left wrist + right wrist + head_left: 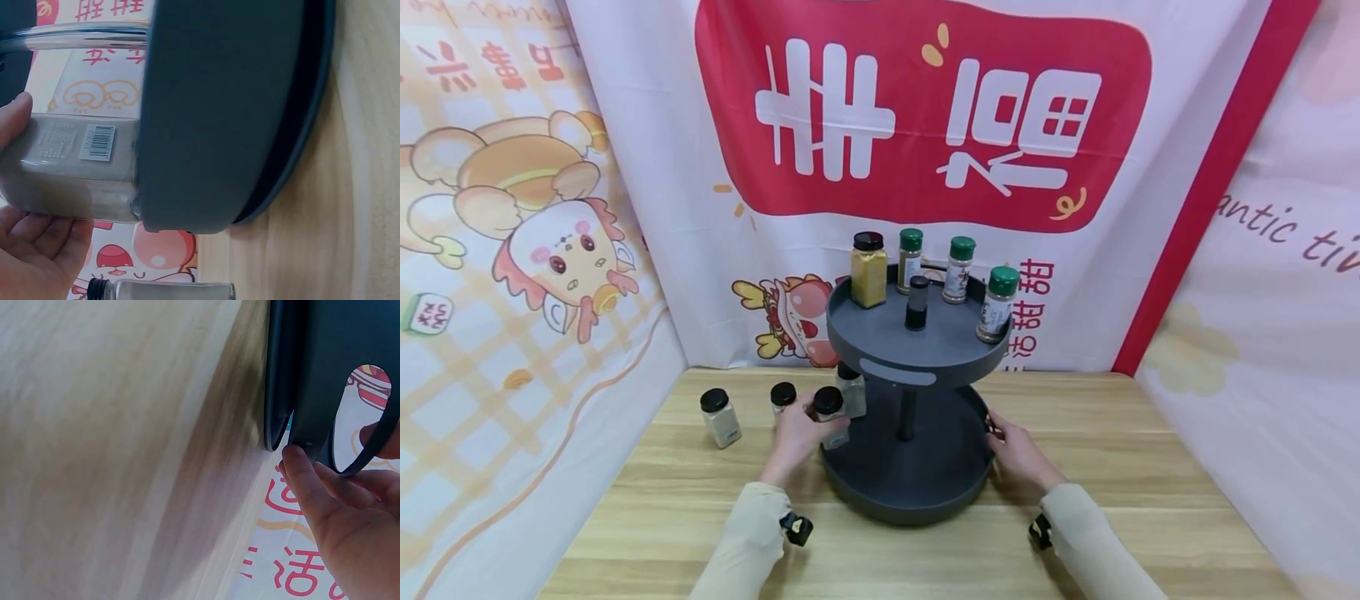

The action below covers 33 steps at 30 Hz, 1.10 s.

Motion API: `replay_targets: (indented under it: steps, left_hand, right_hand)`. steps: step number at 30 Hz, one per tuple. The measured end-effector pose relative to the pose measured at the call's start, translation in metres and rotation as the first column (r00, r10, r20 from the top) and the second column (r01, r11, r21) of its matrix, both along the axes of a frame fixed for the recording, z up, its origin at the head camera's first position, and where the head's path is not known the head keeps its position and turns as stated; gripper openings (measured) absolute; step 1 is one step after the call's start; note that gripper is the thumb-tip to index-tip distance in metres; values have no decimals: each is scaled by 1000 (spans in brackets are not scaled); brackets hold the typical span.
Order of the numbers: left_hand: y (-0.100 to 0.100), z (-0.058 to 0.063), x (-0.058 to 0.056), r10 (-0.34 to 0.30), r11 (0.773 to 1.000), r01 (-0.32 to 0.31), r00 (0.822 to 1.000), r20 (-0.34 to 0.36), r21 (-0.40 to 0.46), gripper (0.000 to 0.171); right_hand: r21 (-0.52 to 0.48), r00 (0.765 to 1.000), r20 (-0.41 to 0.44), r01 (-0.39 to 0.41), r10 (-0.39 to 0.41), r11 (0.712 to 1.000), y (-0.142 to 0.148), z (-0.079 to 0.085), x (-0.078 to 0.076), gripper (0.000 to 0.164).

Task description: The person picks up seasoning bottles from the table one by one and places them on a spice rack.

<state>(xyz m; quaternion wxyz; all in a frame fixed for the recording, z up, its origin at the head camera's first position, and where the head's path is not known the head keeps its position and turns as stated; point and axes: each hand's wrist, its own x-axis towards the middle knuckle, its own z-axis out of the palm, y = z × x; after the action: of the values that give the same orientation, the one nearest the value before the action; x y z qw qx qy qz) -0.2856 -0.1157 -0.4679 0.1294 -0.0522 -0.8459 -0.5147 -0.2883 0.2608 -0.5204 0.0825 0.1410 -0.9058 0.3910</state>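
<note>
A dark two-tier rack (910, 510) stands on a wood-grain tabletop (970, 567), with both hands at work on its lower level. The left hand (797, 437), at the rack's left side, grips a clear jar (69, 169) with a black lid between thumb and fingers; the jar stands upright over the left edge of the rack's lower tray (940, 458) (its base is hidden behind the tray wall, so whether it touches the floor cannot be told). The right hand (1018, 454) holds the rack's lower tray by the right wall, thumb at the handle slot, fingers against the outside. Just behind the gripped jar, inside the rack, is another black-lidded jar (853, 398). Left of the rack, on the tabletop, are a partly hidden jar (783, 396) near the left hand and, farther out, a pale jar (722, 423). The rack's upper tray (887, 337) carries a yellow jar (869, 279) at its left, three green-capped bottles (957, 279) toward its back and right, and a small dark cylinder (917, 304) near its middle.
</note>
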Motion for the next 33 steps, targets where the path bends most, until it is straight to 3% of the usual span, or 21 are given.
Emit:
replay_targets:
  steps: [6,14,33]
  left_hand:
    - [1,-6,-6,-23,999,21,999,-33,-49,34]
    - [2,-14,-8,-34,998,34,999,-4,-47,36]
    - [5,-33,-15,11,994,-14,1000,-25,-108,36]
  right_hand:
    - [-7,1000,11,-10,11,1000,1,1,-2,50]
    - [-5,1000,25,-6,6,1000,0,1,-1,50]
    - [-15,999,44,-9,10,1000,1,-1,-2,51]
